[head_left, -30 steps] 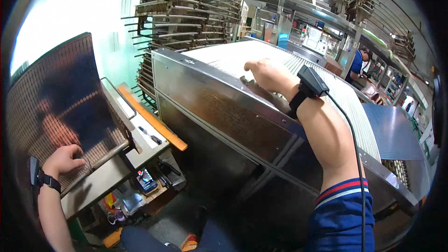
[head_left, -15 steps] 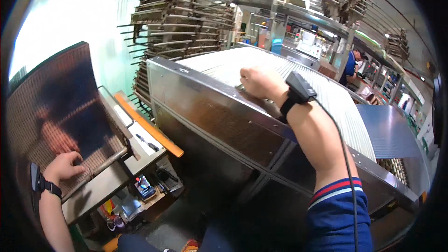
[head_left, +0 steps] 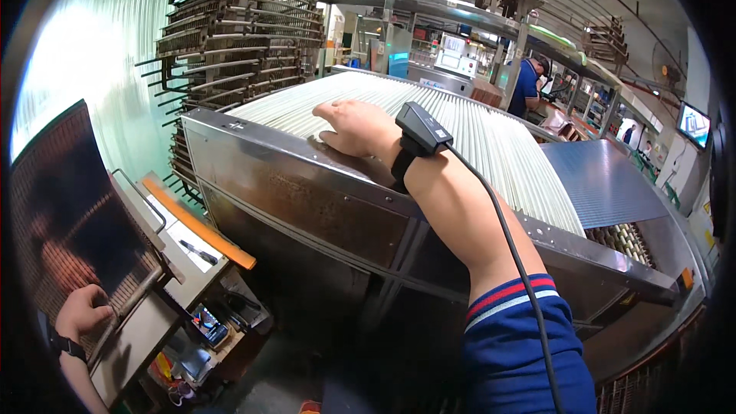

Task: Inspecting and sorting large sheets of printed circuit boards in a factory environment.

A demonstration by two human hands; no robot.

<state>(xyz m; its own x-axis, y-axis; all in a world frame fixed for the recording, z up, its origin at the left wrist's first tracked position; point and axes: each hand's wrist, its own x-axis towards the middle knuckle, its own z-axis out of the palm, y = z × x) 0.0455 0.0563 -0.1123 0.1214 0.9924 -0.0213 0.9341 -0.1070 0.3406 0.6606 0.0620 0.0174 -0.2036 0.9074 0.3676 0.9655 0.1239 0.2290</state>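
My left hand (head_left: 83, 313) rests at the lower end of a dark, glossy, ribbed panel (head_left: 88, 207) that leans on the left and mirrors the hand. Its thumb stands apart from the curled fingers, beside a metal rod (head_left: 142, 291) along the panel's lower edge. My right hand (head_left: 356, 130) hovers over the near metal rim (head_left: 307, 149) of a long machine, fingers stretched out and thumb apart, with nothing seen in it. Beyond that hand lies the machine's white ribbed bed (head_left: 468, 130). Both wrists wear black straps; a cable runs from the right one.
A dark bluish sheet (head_left: 606, 180) lies at the machine's right end, beside exposed rollers (head_left: 625, 241). Stacked metal racks (head_left: 245, 46) stand behind. An orange bar (head_left: 199, 222) edges the side table, with a pen (head_left: 199, 251) and a phone (head_left: 208, 326) nearby. A co-worker (head_left: 527, 86) stands farther back.
The whole view has swung right, so things sit farther left in the picture. My right hand has loosened from a closed shape to outstretched fingers. My left hand stays at the panel's lower end.
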